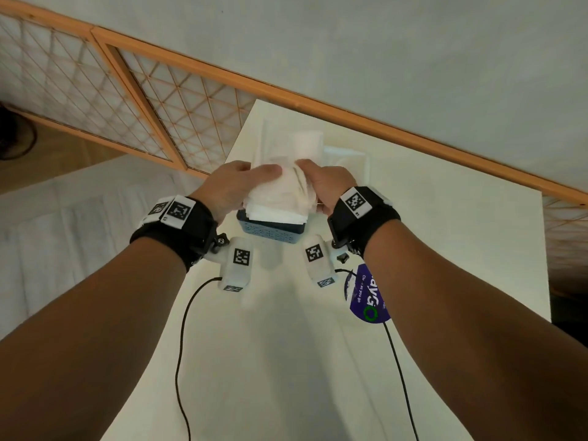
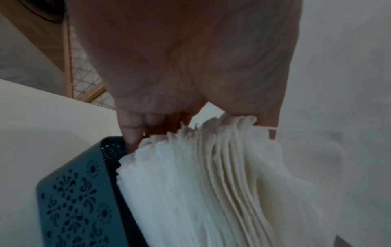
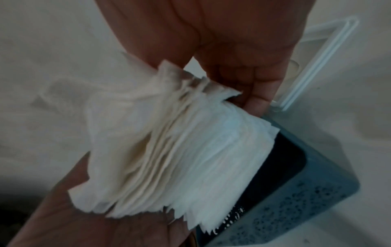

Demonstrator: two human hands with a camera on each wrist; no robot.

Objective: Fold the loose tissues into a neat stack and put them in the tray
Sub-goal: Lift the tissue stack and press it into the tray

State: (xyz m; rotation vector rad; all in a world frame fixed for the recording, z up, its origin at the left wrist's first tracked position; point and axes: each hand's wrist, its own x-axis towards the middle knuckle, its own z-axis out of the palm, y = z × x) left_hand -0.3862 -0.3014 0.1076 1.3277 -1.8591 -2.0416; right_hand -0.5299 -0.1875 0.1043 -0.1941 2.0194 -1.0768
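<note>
Item: stack of tissues [image 1: 280, 198], held by both hands over the tray [image 1: 270, 232], mid-counter.

Head view: left hand [image 1: 232, 186] and right hand [image 1: 321, 183] clasp the stack from either side; white counter [image 1: 445, 249], more tissue toward its far edge. Left wrist view: fingers [image 2: 131, 132] curled at the stack's end, one tip touching the tray's rim. Right wrist view: fingers [image 3: 256, 102] pinch the bunched far end; layers fan unevenly. Risk, judged: splayed edges may snag the rim and crumple, or loose sheets slip out, if pressed in before squaring.
</note>
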